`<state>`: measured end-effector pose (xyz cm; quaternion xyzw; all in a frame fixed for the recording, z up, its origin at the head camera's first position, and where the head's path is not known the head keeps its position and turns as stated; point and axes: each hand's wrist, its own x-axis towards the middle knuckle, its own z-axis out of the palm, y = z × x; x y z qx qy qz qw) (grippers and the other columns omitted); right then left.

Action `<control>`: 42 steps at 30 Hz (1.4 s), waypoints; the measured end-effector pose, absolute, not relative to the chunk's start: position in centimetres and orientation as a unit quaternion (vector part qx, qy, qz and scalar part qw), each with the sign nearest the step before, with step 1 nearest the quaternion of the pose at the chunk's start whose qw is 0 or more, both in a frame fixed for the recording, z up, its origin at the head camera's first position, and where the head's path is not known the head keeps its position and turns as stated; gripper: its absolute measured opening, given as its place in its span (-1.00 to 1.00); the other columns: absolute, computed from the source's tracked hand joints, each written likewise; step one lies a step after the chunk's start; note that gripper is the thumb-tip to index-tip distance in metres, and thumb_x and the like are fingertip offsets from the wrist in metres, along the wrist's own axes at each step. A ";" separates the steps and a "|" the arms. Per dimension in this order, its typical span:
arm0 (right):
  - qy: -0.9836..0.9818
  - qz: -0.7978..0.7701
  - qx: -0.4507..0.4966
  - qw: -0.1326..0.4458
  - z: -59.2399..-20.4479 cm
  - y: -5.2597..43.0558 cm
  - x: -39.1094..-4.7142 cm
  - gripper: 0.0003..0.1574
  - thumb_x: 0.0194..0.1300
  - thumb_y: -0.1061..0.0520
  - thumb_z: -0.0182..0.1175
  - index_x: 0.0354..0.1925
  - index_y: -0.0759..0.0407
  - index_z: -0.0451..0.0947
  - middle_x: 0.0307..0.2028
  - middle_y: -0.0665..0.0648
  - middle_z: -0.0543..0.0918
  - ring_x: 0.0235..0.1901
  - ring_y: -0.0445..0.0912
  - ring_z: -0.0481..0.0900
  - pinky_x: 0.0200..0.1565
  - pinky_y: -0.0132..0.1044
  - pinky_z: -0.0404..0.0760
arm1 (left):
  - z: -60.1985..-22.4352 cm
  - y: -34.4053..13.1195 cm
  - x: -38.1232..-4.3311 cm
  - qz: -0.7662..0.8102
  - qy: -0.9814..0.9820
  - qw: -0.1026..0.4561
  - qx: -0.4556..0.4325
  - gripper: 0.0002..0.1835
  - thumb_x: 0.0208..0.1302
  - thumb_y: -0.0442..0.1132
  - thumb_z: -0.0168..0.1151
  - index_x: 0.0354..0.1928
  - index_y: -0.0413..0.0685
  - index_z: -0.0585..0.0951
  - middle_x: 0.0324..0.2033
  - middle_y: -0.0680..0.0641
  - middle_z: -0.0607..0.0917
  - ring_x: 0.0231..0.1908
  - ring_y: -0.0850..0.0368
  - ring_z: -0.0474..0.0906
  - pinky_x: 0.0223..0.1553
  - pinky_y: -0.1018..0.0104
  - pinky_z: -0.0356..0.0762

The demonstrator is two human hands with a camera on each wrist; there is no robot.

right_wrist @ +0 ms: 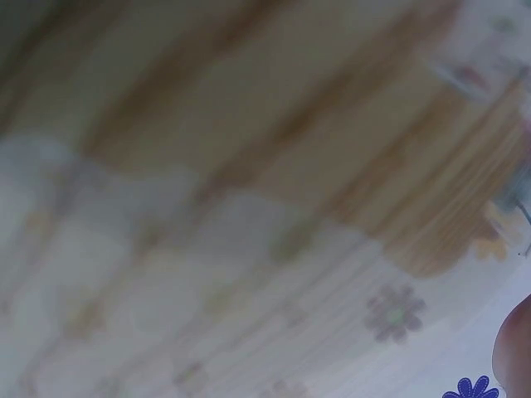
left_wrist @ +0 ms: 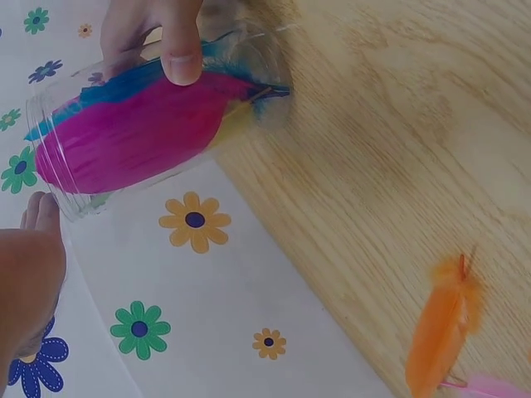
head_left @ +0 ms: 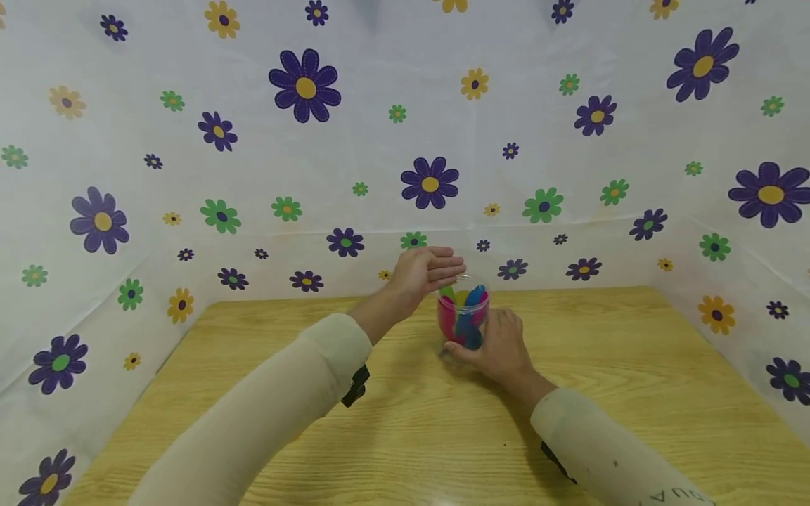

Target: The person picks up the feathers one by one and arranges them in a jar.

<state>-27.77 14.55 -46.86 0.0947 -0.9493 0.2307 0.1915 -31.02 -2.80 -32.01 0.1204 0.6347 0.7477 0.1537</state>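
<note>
A clear jar (head_left: 476, 308) stands at the middle of the far part of the table, with magenta (left_wrist: 141, 137), blue (head_left: 468, 327) and other coloured feathers inside. My right hand (head_left: 500, 348) grips it low down, thumb across the near side and fingers round the right. Beside the jar's mouth is my left hand (head_left: 424, 273), its fingers straight and held together. Whether they touch the rim, I cannot tell. In the right wrist view, blurred, just a bit of a fingertip (right_wrist: 513, 352) shows.
An orange feather (left_wrist: 440, 336) and part of a pink feather (left_wrist: 494, 386) lie on the wooden table (head_left: 392, 450) in the left wrist view. A white flower-print sheet (head_left: 367, 147) rises behind the table and along both sides.
</note>
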 end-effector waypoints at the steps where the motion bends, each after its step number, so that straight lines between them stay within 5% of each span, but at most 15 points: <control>1: -0.950 0.230 0.094 0.189 -46.8 14.5 -27.8 0.18 0.02 -0.53 0.32 0.22 0.34 0.33 -0.02 0.28 0.57 0.05 0.15 0.42 0.22 0.09 0.28 | -32.0 -3.0 -31.0 0.746 0.636 0.151 0.122 -0.57 0.57 -0.34 -0.25 0.33 -0.39 0.37 0.27 -0.33 0.53 0.27 -0.16 0.51 0.32 0.02 0.38; 16: -0.950 0.236 0.093 0.183 -46.5 14.6 -27.9 0.19 0.02 -0.51 0.34 0.24 0.35 0.32 0.01 0.29 0.57 0.06 0.16 0.41 0.24 0.10 0.26 | -32.1 -6.0 -30.6 0.665 0.721 0.099 0.169 -0.57 0.61 -0.20 -0.16 0.33 -0.32 0.38 0.24 -0.30 0.56 0.26 -0.13 0.52 0.29 0.11 0.42; 34: -0.946 0.243 0.098 0.192 -46.4 14.6 -27.7 0.20 0.01 -0.51 0.36 0.25 0.33 0.31 0.00 0.27 0.59 0.01 0.13 0.43 0.21 0.09 0.28 | -33.8 -9.1 -29.9 0.353 0.881 0.005 0.314 -0.51 0.55 -0.13 -0.08 0.39 -0.22 0.37 0.35 -0.20 0.48 0.36 -0.13 0.39 0.38 -0.03 0.28; 42: -0.946 0.241 0.100 0.191 -46.8 14.5 -27.7 0.18 0.01 -0.50 0.36 0.23 0.34 0.33 -0.02 0.27 0.59 0.00 0.14 0.43 0.19 0.09 0.29 | -34.9 -10.3 -30.1 0.199 0.909 -0.105 0.352 -0.39 0.49 -0.02 0.03 0.41 -0.27 0.33 0.50 -0.25 0.19 0.48 -0.19 0.14 0.47 -0.09 0.07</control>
